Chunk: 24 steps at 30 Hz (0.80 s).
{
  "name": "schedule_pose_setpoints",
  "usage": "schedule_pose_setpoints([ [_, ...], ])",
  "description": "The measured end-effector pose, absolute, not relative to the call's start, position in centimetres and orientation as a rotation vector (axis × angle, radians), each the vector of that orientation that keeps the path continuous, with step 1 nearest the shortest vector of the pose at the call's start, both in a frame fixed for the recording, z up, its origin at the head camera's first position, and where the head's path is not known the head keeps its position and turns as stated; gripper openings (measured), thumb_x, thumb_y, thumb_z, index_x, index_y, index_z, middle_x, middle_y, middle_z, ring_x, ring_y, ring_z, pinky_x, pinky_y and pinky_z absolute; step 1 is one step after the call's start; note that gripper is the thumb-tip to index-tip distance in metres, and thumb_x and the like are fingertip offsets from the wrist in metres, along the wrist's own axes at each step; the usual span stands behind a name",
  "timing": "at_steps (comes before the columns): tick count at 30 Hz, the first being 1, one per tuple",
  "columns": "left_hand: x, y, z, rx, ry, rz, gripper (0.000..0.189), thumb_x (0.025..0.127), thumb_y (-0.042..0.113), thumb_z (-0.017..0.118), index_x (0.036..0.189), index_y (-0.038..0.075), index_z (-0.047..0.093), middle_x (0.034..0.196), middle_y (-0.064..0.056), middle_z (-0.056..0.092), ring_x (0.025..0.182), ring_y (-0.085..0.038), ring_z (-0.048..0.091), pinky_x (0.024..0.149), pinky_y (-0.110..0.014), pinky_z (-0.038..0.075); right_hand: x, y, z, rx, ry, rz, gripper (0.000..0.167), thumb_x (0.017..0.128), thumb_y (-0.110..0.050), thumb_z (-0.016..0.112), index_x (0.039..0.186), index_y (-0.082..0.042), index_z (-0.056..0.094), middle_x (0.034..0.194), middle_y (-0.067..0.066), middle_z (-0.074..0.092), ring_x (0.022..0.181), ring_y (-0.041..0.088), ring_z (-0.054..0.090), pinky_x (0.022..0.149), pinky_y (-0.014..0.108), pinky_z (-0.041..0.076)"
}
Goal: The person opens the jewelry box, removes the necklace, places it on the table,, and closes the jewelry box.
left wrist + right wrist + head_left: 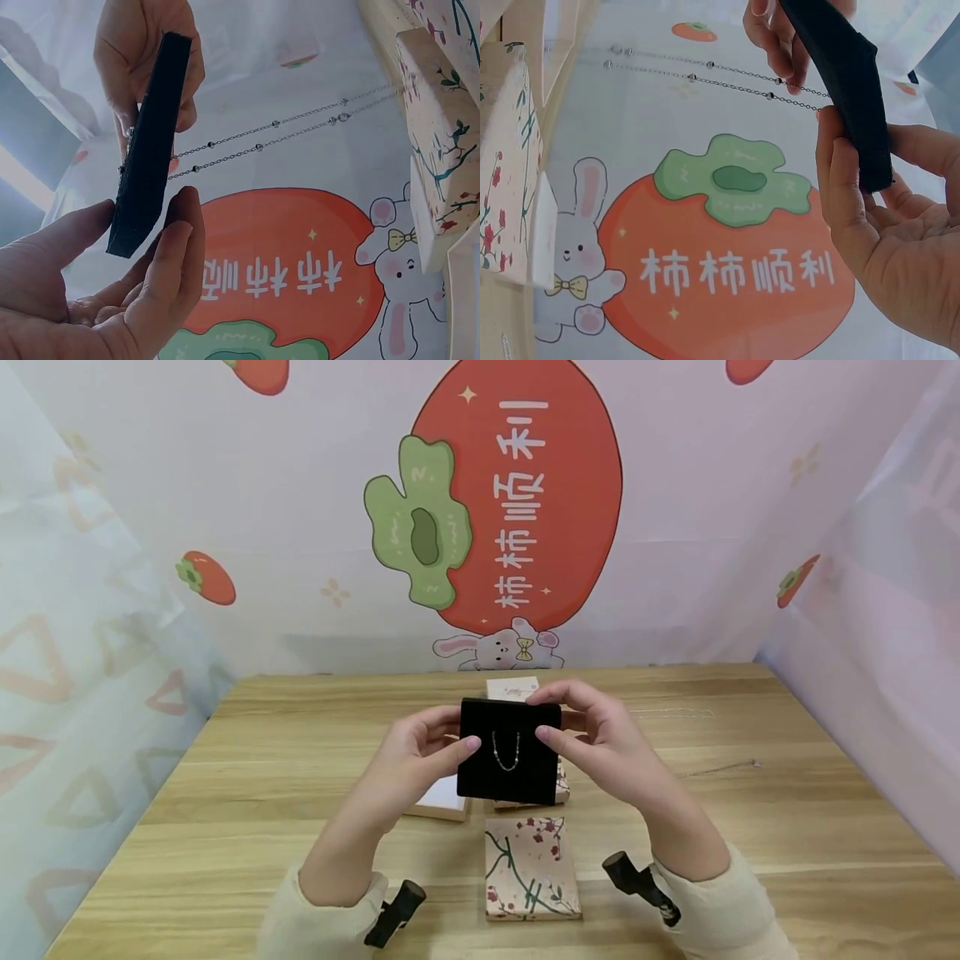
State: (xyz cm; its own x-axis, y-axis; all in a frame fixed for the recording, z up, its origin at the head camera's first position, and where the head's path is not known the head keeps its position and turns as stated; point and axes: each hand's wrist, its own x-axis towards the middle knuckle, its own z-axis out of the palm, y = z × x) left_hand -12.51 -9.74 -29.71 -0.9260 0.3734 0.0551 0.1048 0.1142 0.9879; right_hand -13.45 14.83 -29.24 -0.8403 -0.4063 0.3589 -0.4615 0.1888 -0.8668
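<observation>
Between both hands a black square jewelry pad (480,777) is held up above the table, its front face toward the head camera. A silver beaded chain necklace (507,768) loops across that face, and its two strands (259,148) hang down behind the pad in the wrist views. My left hand (420,752) pinches the pad's left edge, thumb in front and fingers behind. At the right edge my right hand (607,743) grips likewise, thumb on the face, index finger along the top corner.
A floral box lid (532,868) lies nearest on the wooden table (225,827). Partly hidden behind the pad are a white-lined box (442,797), another floral box (562,785) and a pale box (512,687). Two thin chains (723,768) (675,713) lie at right.
</observation>
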Motion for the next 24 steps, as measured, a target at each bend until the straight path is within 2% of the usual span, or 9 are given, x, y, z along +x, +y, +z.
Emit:
schedule_pose_setpoints([
  [6, -12.6, -9.7, -29.8, 0.463, 2.242, 1.863, 0.038, 0.097, 0.011, 0.063, 0.132, -0.001, 0.057, 0.117, -0.020, 0.067, 0.098, -0.018, 0.068, 0.088, -0.025, 0.057, -13.6, 14.5, -29.3, 0.879, -2.391, 1.764, 0.027, 0.093, 0.004, 0.063, 0.119, 0.000, 0.059, 0.116, 0.016, 0.061, 0.093, 0.020, 0.070, 0.074, 0.029, 0.060],
  [13, -12.7, -9.8, -29.8, 0.436, 2.247, 1.873, 0.035, 0.096, 0.010, 0.064, 0.129, -0.002, 0.059, 0.116, -0.019, 0.068, 0.098, -0.018, 0.068, 0.089, -0.023, 0.056, -13.5, 14.1, -29.5, 0.851, -2.416, 1.673, 0.028, 0.092, 0.003, 0.064, 0.119, -0.002, 0.060, 0.116, 0.013, 0.062, 0.085, 0.016, 0.064, 0.068, 0.025, 0.056],
  [15, -12.7, -9.9, -29.8, 0.425, 2.245, 1.878, 0.035, 0.096, 0.010, 0.065, 0.128, -0.001, 0.059, 0.115, -0.019, 0.068, 0.096, -0.016, 0.068, 0.087, -0.023, 0.056, -13.4, 14.0, -29.6, 0.821, -2.414, 1.617, 0.028, 0.092, 0.003, 0.065, 0.119, -0.004, 0.061, 0.117, 0.011, 0.062, 0.090, 0.015, 0.061, 0.072, 0.027, 0.058],
  [17, -12.8, -9.9, -29.8, 0.422, 2.237, 1.889, 0.034, 0.096, 0.010, 0.065, 0.128, -0.002, 0.059, 0.113, -0.019, 0.068, 0.095, -0.016, 0.067, 0.086, -0.023, 0.057, -13.2, 13.8, -29.7, 0.807, -2.386, 1.515, 0.028, 0.091, 0.002, 0.067, 0.118, -0.006, 0.062, 0.121, 0.008, 0.060, 0.103, 0.014, 0.058, 0.078, 0.032, 0.059],
  [18, -12.8, -9.9, -29.8, 0.423, 2.233, 1.894, 0.034, 0.096, 0.010, 0.065, 0.127, -0.002, 0.059, 0.113, -0.019, 0.068, 0.094, -0.015, 0.067, 0.085, -0.023, 0.057, -13.1, 13.6, -29.7, 0.807, -2.357, 1.443, 0.028, 0.090, 0.001, 0.069, 0.116, -0.007, 0.063, 0.122, 0.008, 0.059, 0.108, 0.015, 0.054, 0.081, 0.035, 0.058],
  [20, -12.9, -10.0, -29.9, 0.424, 2.228, 1.905, 0.034, 0.096, 0.010, 0.065, 0.127, -0.003, 0.059, 0.112, -0.020, 0.067, 0.094, -0.015, 0.067, 0.084, -0.023, 0.058, -13.0, 13.3, -29.8, 0.832, -2.285, 1.296, 0.026, 0.088, 0.001, 0.071, 0.111, -0.008, 0.066, 0.120, 0.007, 0.058, 0.115, 0.018, 0.049, 0.088, 0.035, 0.054],
  [24, -12.9, -10.1, -30.1, 0.392, 2.229, 1.920, 0.033, 0.096, 0.009, 0.065, 0.126, -0.004, 0.059, 0.112, -0.021, 0.067, 0.093, -0.015, 0.067, 0.083, -0.024, 0.058, -12.8, 12.4, -30.1, 0.943, -2.147, 1.015, 0.020, 0.080, -0.001, 0.079, 0.096, -0.010, 0.070, 0.105, 0.003, 0.060, 0.106, 0.022, 0.046, 0.086, 0.035, 0.042],
])
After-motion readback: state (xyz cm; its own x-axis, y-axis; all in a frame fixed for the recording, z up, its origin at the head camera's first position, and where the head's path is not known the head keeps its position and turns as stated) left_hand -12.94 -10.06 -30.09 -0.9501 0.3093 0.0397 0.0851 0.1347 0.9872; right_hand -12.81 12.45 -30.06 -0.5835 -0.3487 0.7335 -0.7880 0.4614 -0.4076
